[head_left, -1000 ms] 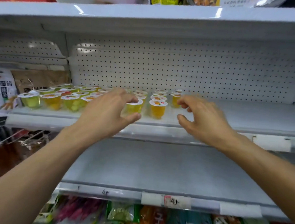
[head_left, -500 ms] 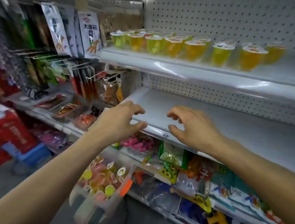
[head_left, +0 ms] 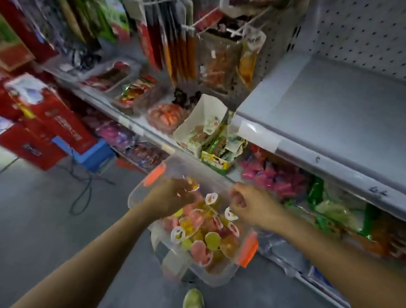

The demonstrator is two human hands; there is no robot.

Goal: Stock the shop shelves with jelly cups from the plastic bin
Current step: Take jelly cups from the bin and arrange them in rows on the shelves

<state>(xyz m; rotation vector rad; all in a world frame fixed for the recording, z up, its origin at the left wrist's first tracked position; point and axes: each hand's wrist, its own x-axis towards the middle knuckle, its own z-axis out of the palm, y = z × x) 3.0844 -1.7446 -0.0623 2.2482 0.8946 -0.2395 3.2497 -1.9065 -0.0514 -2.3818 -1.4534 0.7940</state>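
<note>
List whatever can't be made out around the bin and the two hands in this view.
All in the head view:
- Left hand: motion blur smears the fingers, so I cannot tell if they hold any of the jelly cups.
- Right hand: the curled fingers are blurred, so any grip is unclear.
- Bin: the bottom is hidden under the cups.
- Shelf-edge writing: too blurred to read.

One clear plastic bin point(head_left: 214, 275) carries two orange latches point(head_left: 249, 250) and a heap of jelly cups point(head_left: 212, 238), well over a dozen but too blurred to count exactly. Two hands show, the left hand point(head_left: 169, 196) and the right hand point(head_left: 253, 206), plus one shoe point(head_left: 193, 303).
</note>
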